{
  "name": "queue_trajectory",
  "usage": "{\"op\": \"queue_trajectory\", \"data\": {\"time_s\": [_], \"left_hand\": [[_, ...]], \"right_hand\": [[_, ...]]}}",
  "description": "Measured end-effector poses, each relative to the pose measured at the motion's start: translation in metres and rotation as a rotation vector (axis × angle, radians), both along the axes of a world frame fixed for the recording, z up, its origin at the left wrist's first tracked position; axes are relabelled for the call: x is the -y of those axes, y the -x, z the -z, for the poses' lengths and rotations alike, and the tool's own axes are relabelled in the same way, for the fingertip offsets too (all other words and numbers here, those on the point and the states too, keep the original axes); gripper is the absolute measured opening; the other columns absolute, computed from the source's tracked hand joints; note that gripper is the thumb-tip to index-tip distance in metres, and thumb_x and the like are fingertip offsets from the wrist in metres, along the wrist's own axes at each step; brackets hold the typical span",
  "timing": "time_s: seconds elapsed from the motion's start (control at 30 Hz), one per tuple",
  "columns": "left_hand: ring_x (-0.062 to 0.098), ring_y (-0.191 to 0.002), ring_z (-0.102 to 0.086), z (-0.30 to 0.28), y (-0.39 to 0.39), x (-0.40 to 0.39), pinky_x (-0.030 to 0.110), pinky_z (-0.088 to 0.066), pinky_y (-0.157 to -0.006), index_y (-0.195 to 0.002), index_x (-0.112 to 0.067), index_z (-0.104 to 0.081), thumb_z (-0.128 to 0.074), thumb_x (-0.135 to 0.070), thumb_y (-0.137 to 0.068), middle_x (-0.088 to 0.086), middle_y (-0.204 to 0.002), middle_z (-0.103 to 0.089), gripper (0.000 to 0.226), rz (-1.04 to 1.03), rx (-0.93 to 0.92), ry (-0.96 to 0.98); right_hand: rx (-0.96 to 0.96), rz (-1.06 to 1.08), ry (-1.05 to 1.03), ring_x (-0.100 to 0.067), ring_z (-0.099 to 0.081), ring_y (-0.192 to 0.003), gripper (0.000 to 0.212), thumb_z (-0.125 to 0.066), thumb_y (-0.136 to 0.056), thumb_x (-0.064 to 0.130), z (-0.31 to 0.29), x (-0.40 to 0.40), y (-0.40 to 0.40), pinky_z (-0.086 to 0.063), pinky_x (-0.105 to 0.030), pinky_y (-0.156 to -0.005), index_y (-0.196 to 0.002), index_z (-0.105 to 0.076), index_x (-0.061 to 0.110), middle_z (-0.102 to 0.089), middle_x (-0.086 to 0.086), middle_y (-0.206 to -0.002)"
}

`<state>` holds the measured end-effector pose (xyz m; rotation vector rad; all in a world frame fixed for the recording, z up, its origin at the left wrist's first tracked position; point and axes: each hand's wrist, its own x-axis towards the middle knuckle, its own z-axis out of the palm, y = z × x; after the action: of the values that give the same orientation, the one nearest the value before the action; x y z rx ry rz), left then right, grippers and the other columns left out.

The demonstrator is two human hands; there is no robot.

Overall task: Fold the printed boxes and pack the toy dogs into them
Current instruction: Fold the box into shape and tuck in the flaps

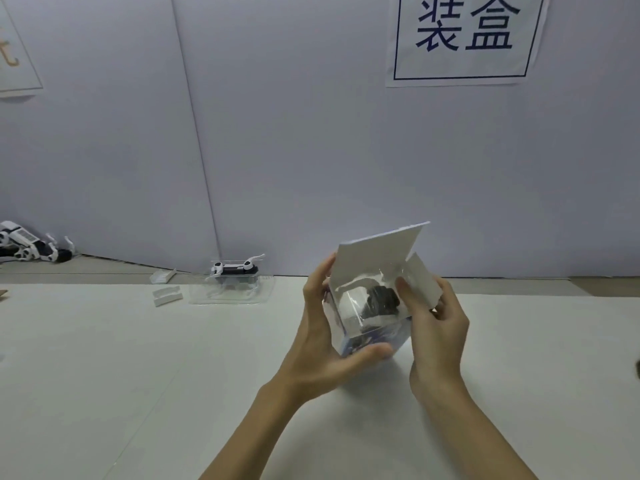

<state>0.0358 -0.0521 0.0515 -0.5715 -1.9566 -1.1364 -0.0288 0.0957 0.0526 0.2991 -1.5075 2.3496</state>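
A printed box (375, 261) is held above the white table, its open end facing me with the white flaps raised. Inside it shows a clear plastic tray with a black and white toy dog (375, 301). My left hand (320, 337) grips the box from the left and underneath, thumb along the bottom edge. My right hand (436, 327) holds the right side, its thumb pressing on the right side flap. Another toy dog (235, 268) sits in a clear tray (230, 294) by the back wall.
More toy dogs (31, 245) lie at the far left by the wall. Two small white plastic pieces (167, 295) lie left of the clear tray. A paper sign (464, 36) hangs on the grey wall behind the table (138, 375).
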Motion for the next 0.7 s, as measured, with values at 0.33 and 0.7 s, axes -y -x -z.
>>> {"op": "queue_trajectory", "data": {"time_s": [0.33, 0.7], "left_hand": [[0.031, -0.132, -0.058, 0.002, 0.005, 0.002, 0.063, -0.053, -0.099, -0.135, -0.043, -0.052, -0.07, -0.047, -0.093, -0.002, -0.141, -0.057, 0.046, -0.054, 0.106, -0.341], [0.029, -0.126, -0.061, 0.004, 0.007, 0.011, 0.048, -0.065, -0.079, -0.119, -0.041, -0.066, -0.064, -0.05, -0.094, -0.009, -0.131, -0.061, 0.027, -0.023, 0.154, -0.403]], "right_hand": [[-0.201, -0.073, -0.286, -0.021, -0.065, -0.122, 0.056, -0.05, -0.091, 0.067, -0.006, 0.008, -0.018, -0.057, -0.052, -0.098, -0.141, -0.051, 0.042, -0.063, 0.001, -0.138], [-0.274, -0.14, -0.387, -0.026, -0.065, -0.123, 0.03, -0.042, -0.101, 0.053, -0.005, -0.001, -0.008, -0.054, -0.063, -0.094, -0.116, -0.069, 0.053, -0.066, 0.012, -0.131]]}}
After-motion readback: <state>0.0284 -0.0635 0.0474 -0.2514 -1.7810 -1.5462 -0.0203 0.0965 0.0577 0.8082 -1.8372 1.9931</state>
